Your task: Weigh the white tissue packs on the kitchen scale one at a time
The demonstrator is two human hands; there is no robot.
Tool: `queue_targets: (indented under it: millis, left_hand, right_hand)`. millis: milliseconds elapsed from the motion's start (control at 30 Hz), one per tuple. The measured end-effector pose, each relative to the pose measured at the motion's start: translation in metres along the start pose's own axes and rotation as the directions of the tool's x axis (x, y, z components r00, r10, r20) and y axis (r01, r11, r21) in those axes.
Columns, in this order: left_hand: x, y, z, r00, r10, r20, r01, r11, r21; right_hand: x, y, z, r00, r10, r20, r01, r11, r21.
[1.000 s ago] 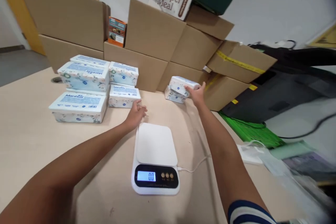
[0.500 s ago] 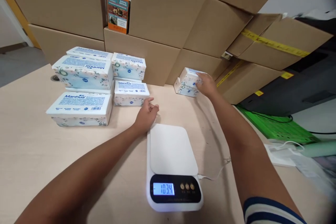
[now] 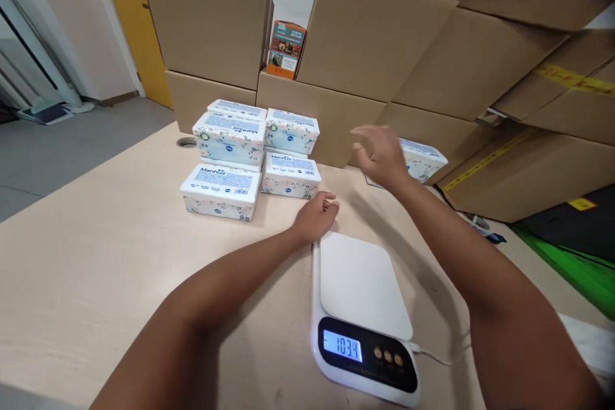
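Scale on desk, well in from far edge. Left hand at scale's far-left corner, fingers curled, cannot tell whether closed. Right hand before tissue pack near far edge, thumb and fingers parted. Stacked packs near desk's far-left corner.

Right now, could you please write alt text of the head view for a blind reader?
A person's bare right hand partly hides a white, flower-printed rectangular pack; the left hand is beside a flat white scale with a lit display. Similar packs are stacked at left, before brown cardboard boxes.
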State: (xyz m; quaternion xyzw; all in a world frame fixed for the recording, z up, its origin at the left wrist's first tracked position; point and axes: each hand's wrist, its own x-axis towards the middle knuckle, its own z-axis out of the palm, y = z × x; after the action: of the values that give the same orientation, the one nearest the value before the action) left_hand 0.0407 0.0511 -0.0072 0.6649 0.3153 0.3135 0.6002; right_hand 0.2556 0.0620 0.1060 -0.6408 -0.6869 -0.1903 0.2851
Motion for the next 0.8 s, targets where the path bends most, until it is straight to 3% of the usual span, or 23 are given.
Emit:
queue_targets:
  millis: [67,133,200,267,433,533,667,733,800]
  left_hand:
    - [0.001,-0.002,0.000,1.000,0.004,0.013,-0.004,1.000,0.014]
    - [0.002,-0.004,0.000,1.000,0.012,0.013,-0.012,0.999,0.036]
    - [0.004,-0.005,0.000,1.000,0.021,0.012,-0.022,0.998,0.065]
    - [0.005,-0.005,-0.001,0.999,0.028,0.019,-0.030,0.995,0.096]
    - [0.004,-0.001,-0.002,0.998,0.019,0.063,-0.029,0.988,0.151]
    - [0.002,0.003,-0.002,0.997,0.025,0.068,-0.036,0.987,0.156]
    - [0.002,0.008,-0.004,0.997,0.052,0.064,-0.061,0.986,0.158]
    - [0.003,0.009,-0.005,0.996,0.059,0.073,-0.070,0.985,0.159]
    - [0.006,0.009,-0.004,0.995,0.050,0.088,-0.063,0.987,0.149]
  right_hand:
    - [0.006,-0.049,0.011,0.962,-0.093,0.255,0.065,0.991,0.115]
    - [0.012,-0.086,0.022,0.863,-0.092,0.497,0.053,0.994,0.090]
    - [0.018,-0.107,0.032,0.781,-0.068,0.621,0.059,0.998,0.036]
    - [0.023,-0.113,0.039,0.751,-0.076,0.656,0.061,0.997,0.046]
    - [0.028,-0.099,0.046,0.731,-0.151,0.666,0.070,0.987,0.146]
    - [0.026,-0.095,0.051,0.747,-0.119,0.654,0.067,0.992,0.103]
    - [0.025,-0.099,0.061,0.730,-0.053,0.681,0.014,0.998,0.063]
    - [0.026,-0.102,0.055,0.752,-0.075,0.655,0.064,0.997,0.040]
    - [0.022,-0.105,0.032,0.807,-0.145,0.572,0.174,0.985,0.004]
